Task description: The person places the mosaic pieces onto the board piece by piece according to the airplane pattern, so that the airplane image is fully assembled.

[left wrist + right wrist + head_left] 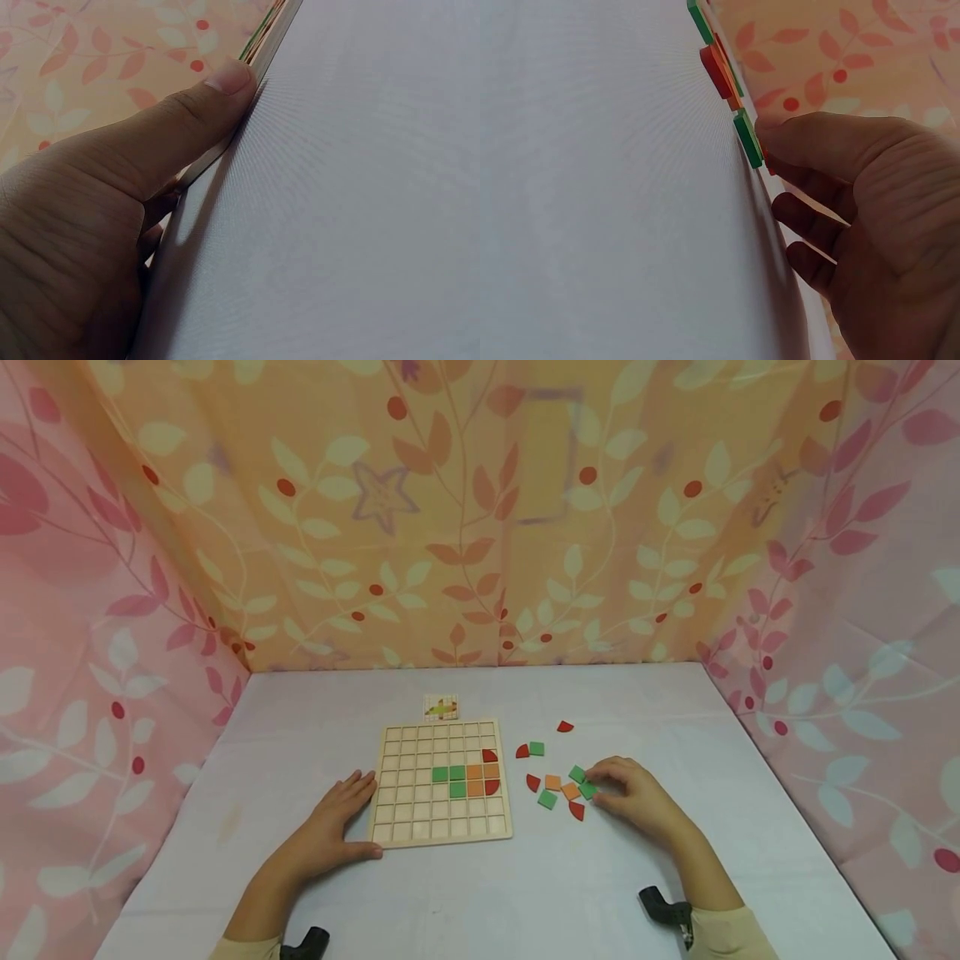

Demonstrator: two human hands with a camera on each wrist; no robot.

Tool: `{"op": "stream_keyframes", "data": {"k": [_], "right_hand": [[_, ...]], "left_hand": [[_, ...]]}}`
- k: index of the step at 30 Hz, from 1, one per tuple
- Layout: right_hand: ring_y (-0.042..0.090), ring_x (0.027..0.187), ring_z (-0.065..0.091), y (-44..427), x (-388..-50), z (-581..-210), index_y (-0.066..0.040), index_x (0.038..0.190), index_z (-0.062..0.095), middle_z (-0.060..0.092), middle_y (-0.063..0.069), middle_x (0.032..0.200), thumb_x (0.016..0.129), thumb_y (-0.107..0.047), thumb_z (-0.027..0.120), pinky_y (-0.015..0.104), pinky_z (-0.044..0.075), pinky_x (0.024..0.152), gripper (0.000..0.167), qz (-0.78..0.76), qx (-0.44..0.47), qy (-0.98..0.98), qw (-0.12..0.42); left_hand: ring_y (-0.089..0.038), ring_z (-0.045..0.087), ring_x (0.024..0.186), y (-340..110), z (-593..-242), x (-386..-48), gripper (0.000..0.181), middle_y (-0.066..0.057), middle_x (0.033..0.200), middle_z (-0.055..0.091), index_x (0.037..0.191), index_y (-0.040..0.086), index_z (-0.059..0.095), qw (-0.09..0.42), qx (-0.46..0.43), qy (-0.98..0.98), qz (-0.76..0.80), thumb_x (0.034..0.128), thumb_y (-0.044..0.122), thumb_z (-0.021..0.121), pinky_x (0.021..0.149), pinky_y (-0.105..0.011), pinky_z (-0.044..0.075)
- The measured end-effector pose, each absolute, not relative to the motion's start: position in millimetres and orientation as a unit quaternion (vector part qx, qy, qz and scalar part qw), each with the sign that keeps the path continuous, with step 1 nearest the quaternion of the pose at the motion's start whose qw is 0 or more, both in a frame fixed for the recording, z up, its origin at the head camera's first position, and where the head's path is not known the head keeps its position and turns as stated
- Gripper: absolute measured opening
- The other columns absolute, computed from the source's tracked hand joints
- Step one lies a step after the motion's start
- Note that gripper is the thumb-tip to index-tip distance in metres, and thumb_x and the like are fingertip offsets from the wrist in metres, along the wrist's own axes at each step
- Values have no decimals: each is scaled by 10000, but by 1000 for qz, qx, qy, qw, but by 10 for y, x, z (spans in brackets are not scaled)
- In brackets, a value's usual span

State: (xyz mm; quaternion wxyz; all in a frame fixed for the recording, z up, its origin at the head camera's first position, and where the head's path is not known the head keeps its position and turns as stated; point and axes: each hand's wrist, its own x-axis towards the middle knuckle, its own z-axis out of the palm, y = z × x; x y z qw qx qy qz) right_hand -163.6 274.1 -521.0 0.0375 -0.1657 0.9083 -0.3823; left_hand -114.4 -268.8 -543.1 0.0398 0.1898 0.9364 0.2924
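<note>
My left hand (326, 835) steadies a wooden grid board (405, 814), fingertips at its left edge and thumb by the lower corner. The left wrist view shows the thumb (202, 105) against the board's side. Green squares (457, 789), orange squares (475, 788) and red quarter-circles (492, 787) sit in cells on the board's right half. My right hand (633, 789) reaches over the loose pieces, bent thumb and fingers apart beside a green square (587, 789). In the right wrist view its thumb tip is close to a green tile (748, 140); whether they touch is unclear.
Loose red quarter-circles (565, 727), orange squares (552, 782) and green squares (547, 799) lie right of the board. A small pattern card (440, 707) lies behind it. Patterned curtains (480, 527) enclose the white table (450, 902) at the back and sides.
</note>
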Motion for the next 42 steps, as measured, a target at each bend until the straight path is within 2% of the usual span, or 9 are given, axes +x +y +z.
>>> {"op": "stream_keyframes", "data": {"k": [3,11,18,27,34,42], "right_hand": [[168,1227,563,2729,-1632,-5230,-239,1199,750,681,-122,1201,860,-175,838,473,461,1096,355,-369,-167,914,34],[178,1211,544,2704,-1636,-5250,-243,1164,760,687,-114,1181,838,-155,854,511,427,1085,350,-352,-185,918,13],[175,1196,531,2697,-1645,-5274,-286,1118,769,680,-116,1165,837,-168,857,504,402,1072,317,-339,-187,922,6],[177,1128,544,2691,-1630,-5300,-255,1072,793,681,-108,1072,825,-164,864,487,432,1011,272,-321,-194,927,-19],[144,1117,544,2705,-1635,-5303,-282,1081,789,669,-138,1053,838,-219,861,469,457,1008,261,-311,-186,932,-19],[95,1085,557,2697,-1610,-5271,-282,1066,787,678,-159,1038,848,-221,854,395,500,962,236,-336,-189,923,-23]], "left_hand": [[-338,152,1582,-2686,-5429,-1138,1200,-47,1693,268,1593,75,359,43,189,936,294,669,672,838,1303,-374,9],[-338,155,1581,-2678,-5407,-1134,1185,-47,1692,270,1595,77,357,44,189,935,296,680,655,842,1303,-425,38],[-340,159,1580,-2686,-5411,-1135,1187,-45,1691,275,1595,84,360,43,189,935,297,676,661,842,1304,-390,27],[-350,167,1577,-2685,-5399,-1130,1173,-56,1690,278,1591,68,363,37,194,935,294,686,628,857,1288,-278,-29],[-347,173,1576,-2664,-5387,-1144,1173,-63,1686,287,1583,53,372,36,198,934,294,681,615,867,1301,-434,51],[-354,168,1576,-2677,-5400,-1144,1187,-64,1686,284,1585,58,369,37,195,935,294,675,652,847,1300,-443,52]]}}
